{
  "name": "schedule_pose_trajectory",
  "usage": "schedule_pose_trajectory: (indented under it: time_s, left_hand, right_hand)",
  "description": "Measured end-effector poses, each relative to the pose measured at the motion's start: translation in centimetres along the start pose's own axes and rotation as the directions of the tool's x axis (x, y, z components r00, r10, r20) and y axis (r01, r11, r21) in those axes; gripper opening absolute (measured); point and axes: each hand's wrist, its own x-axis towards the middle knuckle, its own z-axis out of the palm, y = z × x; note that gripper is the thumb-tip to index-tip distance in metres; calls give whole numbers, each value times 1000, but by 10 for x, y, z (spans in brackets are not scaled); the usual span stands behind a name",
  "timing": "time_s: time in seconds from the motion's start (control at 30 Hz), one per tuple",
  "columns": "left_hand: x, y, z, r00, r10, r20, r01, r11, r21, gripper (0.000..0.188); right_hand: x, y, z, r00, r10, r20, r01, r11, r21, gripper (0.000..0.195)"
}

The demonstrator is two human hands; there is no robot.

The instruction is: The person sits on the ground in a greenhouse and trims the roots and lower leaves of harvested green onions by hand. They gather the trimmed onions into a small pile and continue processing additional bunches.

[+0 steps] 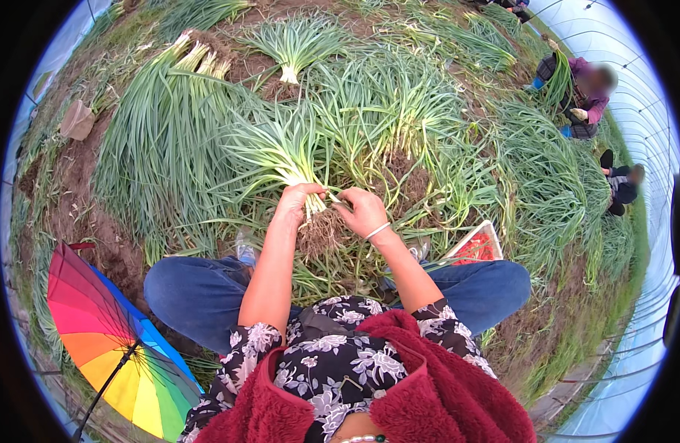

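My left hand (298, 200) grips a bunch of leek-like allium plants (295, 158) around its pale stems. Its green leaves fan out away from me, and the brown roots (320, 232) hang towards me below the hand. Close beside it, my right hand (366, 213), with a white band at the wrist, pinches a pale stalk or leaf strip (332, 197) at the right side of the bunch. Whether that strip is still joined to the bunch I cannot tell. Loose plants with soil on their roots (409, 180) lie just beyond my right hand.
A white container (497, 243) of small red pieces stands by my right knee. Gathered bunches (168, 116) lie ahead left, another (290, 61) farther ahead. An open rainbow umbrella (115, 354) is at my left. Two people (586, 102) (625, 183) sit at right near the plastic tunnel wall (639, 94).
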Motion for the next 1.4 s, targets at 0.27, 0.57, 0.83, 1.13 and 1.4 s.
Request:
schedule_pose_trajectory:
  time_s: [0.27,0.57,0.83,1.13,1.4]
  left_hand:
    - [0,4,-4,999,1,-36,-3,998,-57,9]
    - [9,12,-19,997,29,-67,-39,986,-160,12]
    - [5,3,-7,994,-18,104,24,998,-61,15]
    - [17,-13,-24,963,39,268,57,938,-341,31]
    - [18,-30,-20,972,97,212,-2,914,-407,19]
  right_hand:
    - [-5,9,8,896,121,-428,-65,987,144,9]
    - [-25,85,-59,808,315,-498,-412,906,-96,39]
    - [-32,43,10,900,361,243,-433,801,413,21]
    - [47,14,-172,452,400,-797,275,788,551,19]
    - [36,-29,0,920,63,386,43,965,-259,28]
